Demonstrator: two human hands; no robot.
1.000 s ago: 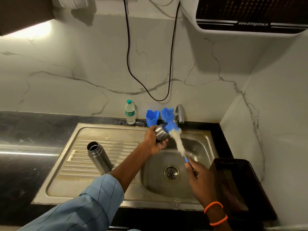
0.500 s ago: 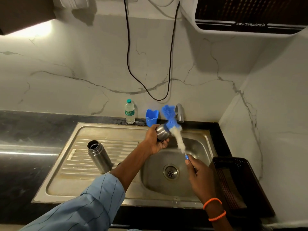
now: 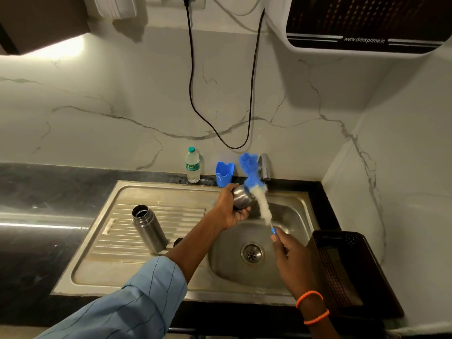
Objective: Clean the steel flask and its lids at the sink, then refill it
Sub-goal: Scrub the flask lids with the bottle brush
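The open steel flask (image 3: 148, 231) stands upright on the ribbed drainboard of the sink (image 3: 156, 192), left of the basin. My left hand (image 3: 230, 209) grips the steel lid cup (image 3: 241, 198) above the basin's back edge. My right hand (image 3: 291, 250) holds the blue handle of a bottle brush (image 3: 259, 194); its white and blue bristles lean against the right side of the lid cup, its tip near the tap (image 3: 265, 166). A small dark object (image 3: 178, 241), partly hidden by my left forearm, lies beside the flask.
A small plastic water bottle (image 3: 192, 165) and a blue plastic cup (image 3: 224, 173) stand at the sink's back edge. A dark plastic basket (image 3: 347, 270) sits on the counter right of the basin. A water purifier (image 3: 362, 23) hangs top right, with black cables (image 3: 193, 94) below.
Both hands and the brush stay in nearly the same place; the brush has shifted slightly along the lid cup. The flask has not moved.
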